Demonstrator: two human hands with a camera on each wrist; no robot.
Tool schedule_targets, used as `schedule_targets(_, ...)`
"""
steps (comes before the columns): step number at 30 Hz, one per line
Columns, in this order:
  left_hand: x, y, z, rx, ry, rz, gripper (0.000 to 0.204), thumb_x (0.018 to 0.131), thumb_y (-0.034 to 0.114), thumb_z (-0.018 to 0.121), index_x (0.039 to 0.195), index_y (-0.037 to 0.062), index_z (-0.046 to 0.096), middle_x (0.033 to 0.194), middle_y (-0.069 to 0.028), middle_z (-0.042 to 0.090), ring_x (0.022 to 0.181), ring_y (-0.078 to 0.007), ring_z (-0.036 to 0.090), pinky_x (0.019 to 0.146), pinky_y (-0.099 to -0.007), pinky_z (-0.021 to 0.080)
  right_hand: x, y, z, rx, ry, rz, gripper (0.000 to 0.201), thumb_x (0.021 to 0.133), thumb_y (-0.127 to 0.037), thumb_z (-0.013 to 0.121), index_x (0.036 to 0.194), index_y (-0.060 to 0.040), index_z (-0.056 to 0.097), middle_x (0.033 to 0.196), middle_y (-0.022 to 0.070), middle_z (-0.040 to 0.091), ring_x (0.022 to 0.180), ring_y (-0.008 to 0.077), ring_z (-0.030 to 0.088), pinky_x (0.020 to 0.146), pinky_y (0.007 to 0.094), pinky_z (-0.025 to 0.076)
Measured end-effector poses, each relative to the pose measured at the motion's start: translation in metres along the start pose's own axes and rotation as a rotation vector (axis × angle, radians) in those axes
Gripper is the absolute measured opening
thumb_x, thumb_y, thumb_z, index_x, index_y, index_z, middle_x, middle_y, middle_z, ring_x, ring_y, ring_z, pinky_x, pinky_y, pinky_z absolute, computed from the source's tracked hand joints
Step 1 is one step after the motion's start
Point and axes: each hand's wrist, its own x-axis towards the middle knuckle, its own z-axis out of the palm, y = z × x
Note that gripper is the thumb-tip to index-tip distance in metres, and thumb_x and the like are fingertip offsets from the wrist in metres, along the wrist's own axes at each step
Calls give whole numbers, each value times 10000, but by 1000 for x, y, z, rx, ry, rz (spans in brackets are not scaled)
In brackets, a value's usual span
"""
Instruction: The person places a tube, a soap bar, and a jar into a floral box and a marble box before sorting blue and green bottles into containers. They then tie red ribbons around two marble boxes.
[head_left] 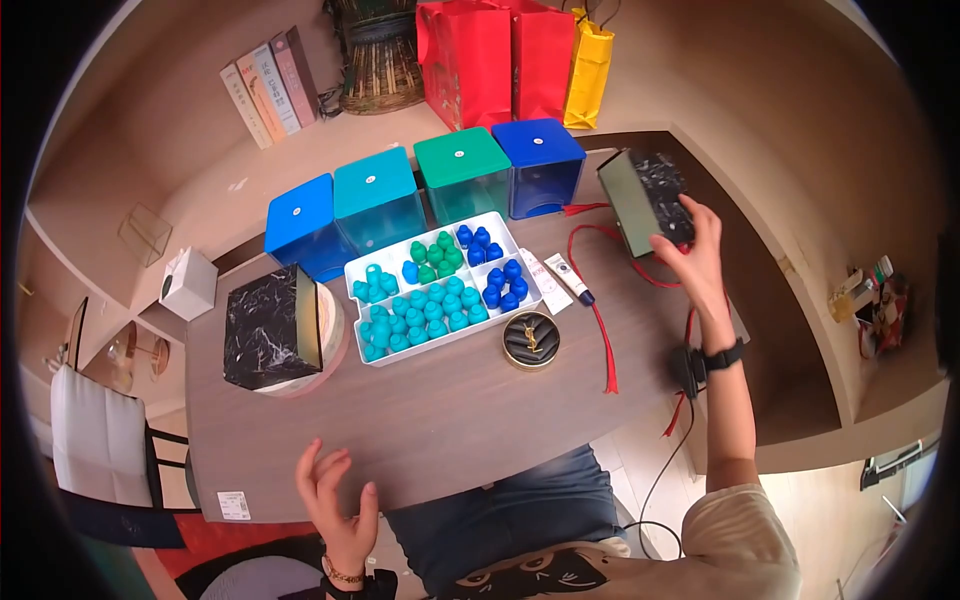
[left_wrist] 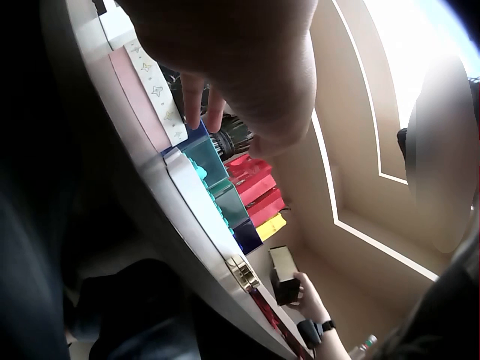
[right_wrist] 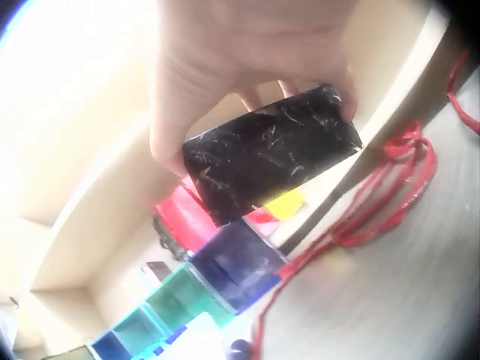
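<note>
My right hand (head_left: 698, 262) grips a box with black marble-patterned and olive-gold sides (head_left: 662, 188), raised over the table's right end. In the right wrist view, thumb and fingers clasp opposite ends of this marbled box (right_wrist: 274, 154). Beneath it runs a red cord with tassels (head_left: 607, 365). My left hand (head_left: 340, 505), fingers spread and holding nothing, hovers by the table's front left edge. Nearest to it are another black marbled box (head_left: 268, 335), on a round pink-and-white box (head_left: 333, 335), and a white compartment tray (head_left: 425, 342) with teal, green and blue knobbed pieces.
Blue, teal, green and dark-blue lidded bins (head_left: 375, 180) line the table's back. A round black compact (head_left: 531, 341) and a small tube (head_left: 570, 278) lie right of the tray. Red bags (head_left: 468, 60) and a yellow bag (head_left: 588, 70) stand behind. Shelving curves along the right.
</note>
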Motion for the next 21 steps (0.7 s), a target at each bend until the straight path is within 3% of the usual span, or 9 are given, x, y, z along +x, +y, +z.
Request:
schedule_targets(3, -1, 5, -1, -8, 0, 13, 375, 855, 68, 686, 1209, -3, 587, 1460, -234, 427, 1166, -335, 600, 1026, -461, 456, -34, -53, -34, 200, -165, -111, 907, 719, -477, 826, 1458, -72, 491, 1466, 168, 408, 1378, 325, 438, 1114, 429, 396)
schedule_targets(5, 4, 11, 2, -13, -10, 29, 369, 845, 65, 701, 1191, -1, 591, 1454, -248, 429, 1175, -351, 596, 1013, -464, 464, -65, -89, -46, 199, -339, -194, 998, 645, -552, 836, 1458, -82, 496, 1506, 189, 384, 1425, 357, 389, 1134, 477, 367)
schedule_targets(6, 4, 9, 5, -66, -28, 15, 420, 841, 106, 728, 1222, 2, 583, 1467, -248, 414, 1208, -363, 576, 1034, -472, 452, -77, -97, -46, 163, -430, -354, 1001, 602, -500, 853, 1446, -88, 508, 1519, 191, 364, 1427, 371, 378, 1126, 482, 372)
schedule_targets(8, 3, 0, 15, -163, -60, -24, 529, 835, 187, 782, 1284, 9, 567, 1495, -248, 385, 1274, -387, 535, 1077, -489, 427, -104, -122, -40, 218, -704, -363, 970, 566, -305, 904, 1434, -107, 520, 1544, 194, 313, 1419, 404, 372, 1094, 480, 397)
schedule_targets(10, 19, 6, 29, -528, -83, -76, 835, 782, 353, 865, 1434, 29, 456, 1560, -247, 306, 1398, -417, 421, 1146, -514, 361, -122, -126, -15, 339, -843, -467, 954, 569, -277, 918, 1422, -109, 526, 1525, 209, 329, 1400, 460, 370, 1074, 507, 422)
schedule_targets(13, 31, 5, 34, -534, -259, 4, 1059, 721, 410, 913, 1522, 42, 326, 1606, -247, 236, 1452, -424, 353, 1179, -522, 318, -149, -139, 15, 200, -841, -555, 935, 588, -341, 932, 1402, -102, 538, 1484, 233, 367, 1374, 510, 372, 1068, 555, 423)
schedule_targets(16, 23, 9, 38, -379, -234, 6, 1093, 696, 379, 935, 1526, 53, 303, 1616, -252, 229, 1479, -422, 307, 1174, -523, 323, -183, -156, 36, 19, -746, -569, 958, 597, -434, 941, 1390, -77, 539, 1436, 263, 407, 1351, 534, 385, 1080, 595, 397)
schedule_targets(17, 21, 12, 37, -245, -223, -17, 1088, 685, 344, 946, 1520, 55, 310, 1612, -256, 233, 1480, -436, 300, 1176, -523, 318, -194, -156, 44, 20, -727, -532, 1003, 603, -524, 926, 1389, -44, 529, 1413, 278, 427, 1325, 530, 411, 1064, 584, 409)
schedule_targets(21, 4, 8, 41, -162, -224, -27, 1138, 644, 386, 962, 1516, 62, 307, 1614, -287, 203, 1490, -473, 261, 1180, -550, 295, -206, -161, 51, -65, -653, -547, 1032, 612, -563, 906, 1393, -14, 514, 1414, 268, 433, 1281, 506, 453, 1001, 551, 448)
